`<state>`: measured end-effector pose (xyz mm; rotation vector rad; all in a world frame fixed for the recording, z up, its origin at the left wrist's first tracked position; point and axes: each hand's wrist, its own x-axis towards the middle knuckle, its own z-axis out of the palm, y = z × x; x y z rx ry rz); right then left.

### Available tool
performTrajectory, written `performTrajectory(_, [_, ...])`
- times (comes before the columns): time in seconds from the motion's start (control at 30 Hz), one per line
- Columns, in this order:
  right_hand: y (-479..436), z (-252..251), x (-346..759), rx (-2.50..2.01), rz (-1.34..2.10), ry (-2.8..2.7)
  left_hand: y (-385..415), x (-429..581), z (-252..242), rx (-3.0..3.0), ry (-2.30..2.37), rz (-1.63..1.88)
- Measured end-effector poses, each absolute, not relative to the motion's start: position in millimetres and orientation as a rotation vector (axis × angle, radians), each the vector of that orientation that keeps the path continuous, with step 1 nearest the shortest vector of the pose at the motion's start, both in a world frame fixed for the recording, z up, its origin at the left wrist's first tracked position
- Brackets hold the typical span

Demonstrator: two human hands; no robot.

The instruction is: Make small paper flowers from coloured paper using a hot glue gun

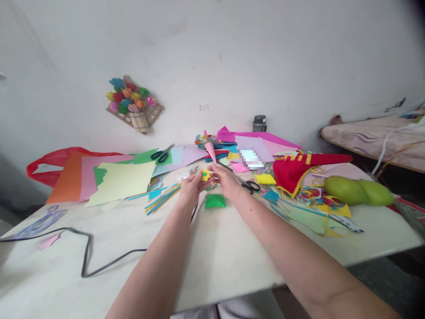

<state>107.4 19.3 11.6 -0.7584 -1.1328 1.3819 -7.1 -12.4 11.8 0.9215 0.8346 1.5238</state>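
Note:
Between the thumb and fingers of my left hand [190, 189] is a small yellow paper piece [205, 176] with wavy edges and a green spot in its middle. My right hand [226, 180] is closed close to the right edge of that piece; what its fingertips grip is hidden. Just beyond the right thumb, a pink paper cone [210, 151] points its narrow end down toward the hand; I cannot tell if they touch. Below the hands lies a shiny green packet [215, 201]. Thin blue and yellow paper strips [163, 199] lie left of my left hand.
Black-handled scissors [250, 186] lie right of my hands, other scissors [162, 153] on coloured sheets. A black cable [86, 252] crosses the left side. Rightward are a red cloth [292, 173], green fruits [347, 190], a cutter knife [347, 223] and a blurred-out screen [252, 158].

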Motion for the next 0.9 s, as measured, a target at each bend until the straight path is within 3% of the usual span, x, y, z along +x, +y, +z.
performTrajectory(0.2, [16.4, 12.6, 106.6, -0.828, 0.358, -1.531, -10.0, -8.9, 10.4, 0.84, 0.876, 1.586])
performTrajectory(0.3, [11.5, 11.5, 105.6, -0.836, 0.038, -1.734, -9.2, -9.7, 8.9, 0.828, 0.844, 1.616])
performTrajectory(0.53, [1.4, 11.6, 105.8, -0.891, -0.247, -1.969, -8.1, -11.4, 7.1, 0.818, 0.81, 1.634])
performTrajectory(0.9, [-3.0, 18.5, 111.4, -0.877, -0.361, -2.14, -6.4, -10.8, 5.0, 0.756, 0.783, 1.654])
